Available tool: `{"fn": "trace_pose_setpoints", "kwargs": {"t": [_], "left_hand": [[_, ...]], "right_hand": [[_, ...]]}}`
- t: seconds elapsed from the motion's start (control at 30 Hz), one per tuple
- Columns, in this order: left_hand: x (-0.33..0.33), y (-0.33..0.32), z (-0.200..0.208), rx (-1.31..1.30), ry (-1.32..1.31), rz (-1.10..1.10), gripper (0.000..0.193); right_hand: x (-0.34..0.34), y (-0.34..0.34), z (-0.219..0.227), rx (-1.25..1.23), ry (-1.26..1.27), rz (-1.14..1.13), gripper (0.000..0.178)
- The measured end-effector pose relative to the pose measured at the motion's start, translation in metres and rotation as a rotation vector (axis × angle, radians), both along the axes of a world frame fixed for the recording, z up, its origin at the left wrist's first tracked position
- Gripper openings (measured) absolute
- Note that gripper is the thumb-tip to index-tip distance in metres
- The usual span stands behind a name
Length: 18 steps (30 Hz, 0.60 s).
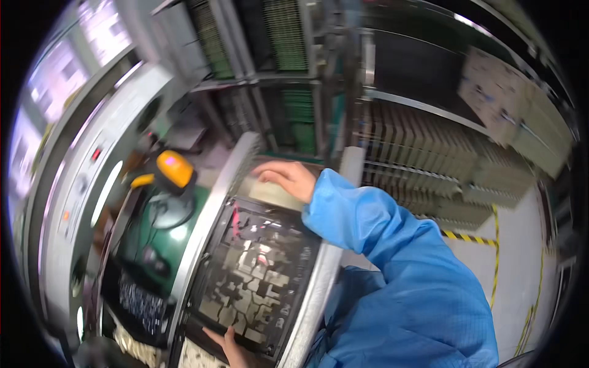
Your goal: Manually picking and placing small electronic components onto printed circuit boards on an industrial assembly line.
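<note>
A black rectangular fixture tray with an irregular pattern of pale, metallic-looking cut-outs lies between two metal rails. My right hand, in a blue sleeve, is over the pale surface at the tray's far end. Its fingers stretch leftward, slightly bent, with nothing visible in them. At the tray's near edge is my left hand, thumb and a finger spread apart; the rest of it is cut off by the lower rim. Blur hides whether either hand touches the tray.
Left of the rails, a yellow-and-black handheld scanner stands on a green mat, near a mouse and a black keyboard. Racks of green boards stand ahead. At right are stacked beige panels and yellow-black floor tape.
</note>
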<state>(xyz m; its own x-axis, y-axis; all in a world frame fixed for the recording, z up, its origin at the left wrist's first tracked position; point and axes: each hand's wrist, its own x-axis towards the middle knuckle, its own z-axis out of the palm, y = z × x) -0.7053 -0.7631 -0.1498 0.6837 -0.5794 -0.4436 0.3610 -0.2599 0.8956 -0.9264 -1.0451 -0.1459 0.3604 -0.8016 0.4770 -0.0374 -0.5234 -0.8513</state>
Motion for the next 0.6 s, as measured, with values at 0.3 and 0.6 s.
{"fn": "trace_pose_setpoints", "kwargs": {"t": [0.3,0.6], "left_hand": [[-0.030,0.002,0.001,-0.076,-0.762,-0.627,0.085],[-0.042,0.027,0.018,-0.238,-0.805,-0.760,0.097]], "right_hand": [[-0.262,0.087,0.142,-1.061,0.430,-1.403,0.024],[-0.446,0.125,0.133,-0.452,0.932,-2.172,0.042]]}}
